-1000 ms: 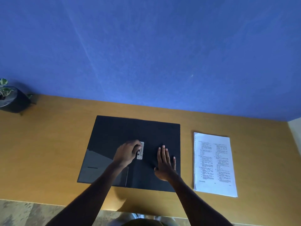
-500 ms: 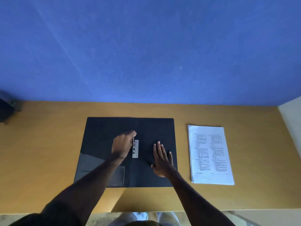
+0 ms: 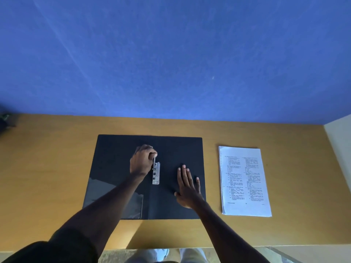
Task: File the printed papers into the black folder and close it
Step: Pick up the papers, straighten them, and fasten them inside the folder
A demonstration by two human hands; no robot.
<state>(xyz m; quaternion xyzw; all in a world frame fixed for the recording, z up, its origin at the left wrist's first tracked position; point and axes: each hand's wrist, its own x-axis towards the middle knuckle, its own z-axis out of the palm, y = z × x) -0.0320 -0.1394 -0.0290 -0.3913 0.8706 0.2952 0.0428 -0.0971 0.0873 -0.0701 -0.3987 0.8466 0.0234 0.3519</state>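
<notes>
The left hand (image 3: 142,160) covers the upper end of the metal clip (image 3: 156,173), so how the fingertips meet the raised lever (image 3: 154,161) cannot be made out. Left of that grip, the forearm hides part of the folder (image 3: 117,154) and its clear pocket (image 3: 98,188). Right of the clip, the flat right hand (image 3: 188,186) covers the folder's lower right part, and whether the palm presses down cannot be told. Further right, the print on the papers (image 3: 244,179) is too small to read. Far to the left of the grip, a dark object (image 3: 4,120) is cut off by the edge. Both upper arms run out of the bottom edge.
</notes>
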